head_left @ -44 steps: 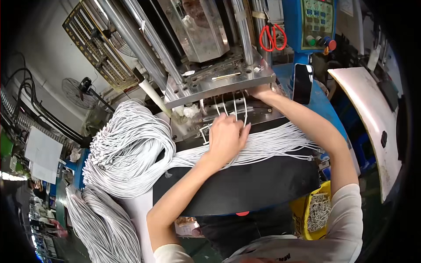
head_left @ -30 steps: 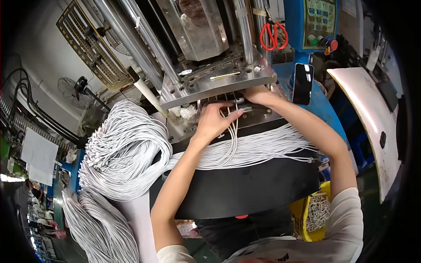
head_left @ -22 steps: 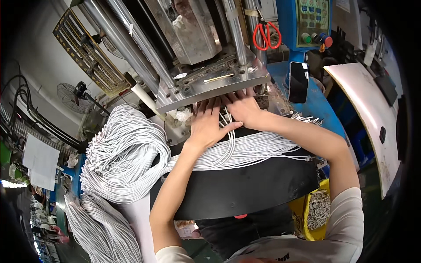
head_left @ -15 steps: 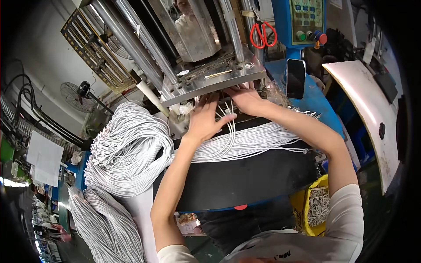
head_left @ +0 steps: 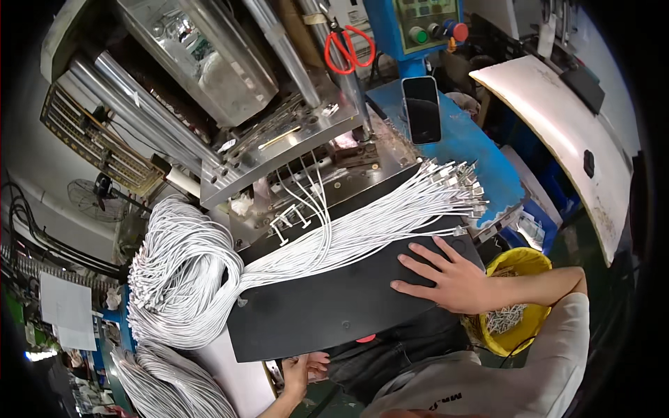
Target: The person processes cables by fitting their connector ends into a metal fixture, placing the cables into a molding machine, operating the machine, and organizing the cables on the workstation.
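Observation:
My right hand (head_left: 456, 280) lies with spread fingers on the black board (head_left: 327, 313), just below a bundle of white cables (head_left: 334, 240). Low at the board's front edge is my left hand (head_left: 305, 369), fingers partly showing and loosely bent, with nothing visible in them. Several thin white cables (head_left: 321, 198) rise from the bundle and run under the thick steel plate (head_left: 279, 157) of a press. Small metal T-shaped pieces (head_left: 286, 224) rest beside these cables. Metal connectors (head_left: 453, 184) tip the bundle's right end.
A large coil of white cable (head_left: 185, 272) sits left of the board. Right of the press are a phone (head_left: 421, 110), red-handled scissors (head_left: 350, 50) and a control box (head_left: 421, 28) with buttons. A yellow bin (head_left: 533, 320) with small white pieces stands under my right forearm.
Both hands have withdrawn from beneath the press plate. The right now rests on the board; the left is down at its front edge. The view has shifted, and the cables remain in the press.

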Motion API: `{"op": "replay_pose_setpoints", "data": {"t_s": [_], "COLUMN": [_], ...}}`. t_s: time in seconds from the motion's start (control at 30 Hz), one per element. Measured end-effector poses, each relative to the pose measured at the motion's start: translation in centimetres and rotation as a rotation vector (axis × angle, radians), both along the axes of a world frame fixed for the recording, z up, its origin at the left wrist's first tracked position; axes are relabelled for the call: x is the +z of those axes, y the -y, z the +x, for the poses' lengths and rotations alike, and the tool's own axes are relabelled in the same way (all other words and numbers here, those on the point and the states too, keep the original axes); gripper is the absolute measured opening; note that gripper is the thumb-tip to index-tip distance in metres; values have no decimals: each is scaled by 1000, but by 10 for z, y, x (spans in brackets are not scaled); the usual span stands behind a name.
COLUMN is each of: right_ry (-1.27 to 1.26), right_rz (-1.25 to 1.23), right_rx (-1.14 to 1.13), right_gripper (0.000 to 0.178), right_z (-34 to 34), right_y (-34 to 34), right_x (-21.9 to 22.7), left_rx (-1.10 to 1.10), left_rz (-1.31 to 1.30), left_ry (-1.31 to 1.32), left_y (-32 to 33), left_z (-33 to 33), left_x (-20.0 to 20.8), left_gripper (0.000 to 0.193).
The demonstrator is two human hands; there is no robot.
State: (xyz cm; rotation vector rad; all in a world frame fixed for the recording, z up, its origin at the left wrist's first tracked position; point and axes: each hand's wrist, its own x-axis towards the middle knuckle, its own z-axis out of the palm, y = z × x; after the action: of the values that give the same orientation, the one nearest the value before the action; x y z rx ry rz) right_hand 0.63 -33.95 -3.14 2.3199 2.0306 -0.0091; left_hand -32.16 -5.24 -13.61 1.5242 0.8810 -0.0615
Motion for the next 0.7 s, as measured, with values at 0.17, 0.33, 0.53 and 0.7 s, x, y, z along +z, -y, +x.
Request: {"op": "replay_pose_setpoints", "data": {"t_s": [0.17,0.33,0.53,0.7], "right_ry": [-68,-96,-19,-8], "right_rz": [105,113,133,155], "right_rx": [10,23,34,37], "right_gripper": [102,100,99,98], "right_z": [2,1,-2,-3], "right_y": [5,11,16,20], "right_x": [2,8,10,9], "left_rx": [143,182,190,204], "left_rz": [-250,-240,-262,-328], "left_ry": [-21,-90,-84,-56], "left_y": [2,6,8,12], "left_z": [11,14,16,14], "left_x": [21,30,33,31], "left_gripper": [63,66,72,72]}}
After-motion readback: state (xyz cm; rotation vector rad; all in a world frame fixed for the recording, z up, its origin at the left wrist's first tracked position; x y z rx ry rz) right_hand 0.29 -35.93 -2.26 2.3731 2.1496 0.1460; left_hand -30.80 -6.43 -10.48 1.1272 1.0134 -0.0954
